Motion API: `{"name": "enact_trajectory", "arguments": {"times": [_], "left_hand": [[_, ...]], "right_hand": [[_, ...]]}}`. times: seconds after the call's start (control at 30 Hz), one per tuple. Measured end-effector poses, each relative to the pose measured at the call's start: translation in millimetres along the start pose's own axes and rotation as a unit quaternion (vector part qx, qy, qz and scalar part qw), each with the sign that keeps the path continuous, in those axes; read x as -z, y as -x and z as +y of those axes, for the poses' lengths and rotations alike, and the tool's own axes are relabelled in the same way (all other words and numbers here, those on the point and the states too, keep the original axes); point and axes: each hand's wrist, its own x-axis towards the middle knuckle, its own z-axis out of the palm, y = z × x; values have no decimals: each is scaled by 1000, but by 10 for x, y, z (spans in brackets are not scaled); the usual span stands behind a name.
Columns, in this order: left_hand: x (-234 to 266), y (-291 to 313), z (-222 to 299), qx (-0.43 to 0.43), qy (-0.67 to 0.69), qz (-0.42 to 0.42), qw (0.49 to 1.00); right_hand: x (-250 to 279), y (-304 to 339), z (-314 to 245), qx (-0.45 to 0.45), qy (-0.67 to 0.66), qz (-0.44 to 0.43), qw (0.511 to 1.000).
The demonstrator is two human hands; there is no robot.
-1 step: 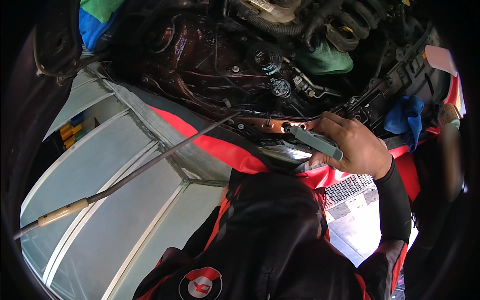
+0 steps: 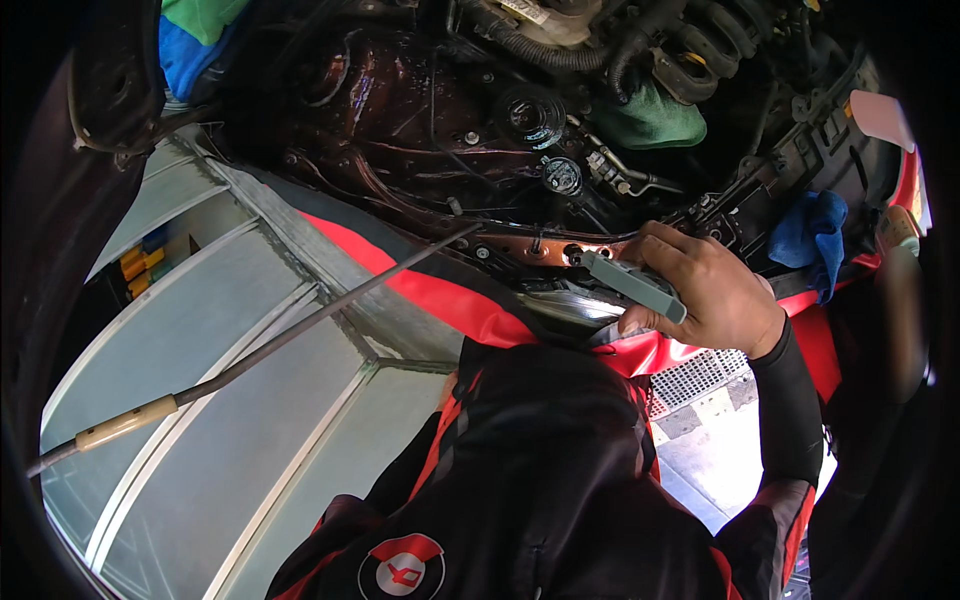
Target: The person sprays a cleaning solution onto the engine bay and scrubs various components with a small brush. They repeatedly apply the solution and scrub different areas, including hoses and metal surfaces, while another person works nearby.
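My right hand [image 2: 705, 285] is closed round a slim grey work light [image 2: 637, 287], its narrow end pointing left. Fingers curl over the top edge and the thumb lies below. Brightly lit brown metal of the car's front panel [image 2: 520, 247] shows by the light's tip. Just beneath it sits part of a headlamp [image 2: 570, 308]. Only a sliver of my left hand [image 2: 447, 388] shows at the left side of my body; its fingers are hidden.
A prop rod [image 2: 300, 318] with a tan sleeve slants across the left. A black-and-red cover [image 2: 440, 300] drapes the car's edge. Green cloth [image 2: 655, 120] lies in the engine bay, blue cloth [image 2: 812, 240] to the right. Pale glass panels [image 2: 230, 400] stand at left.
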Motion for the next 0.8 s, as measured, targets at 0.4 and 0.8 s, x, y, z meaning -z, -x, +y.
{"name": "enact_trajectory", "arguments": {"times": [0.4,0.8], "left_hand": [[32,-75,86,1,-2,-6,1000],[72,-9,246,25,-11,-17,999]], "right_hand": [[102,-16,8,12,-33,2,999],[205,-193,189,31,-64,-7,997]]}}
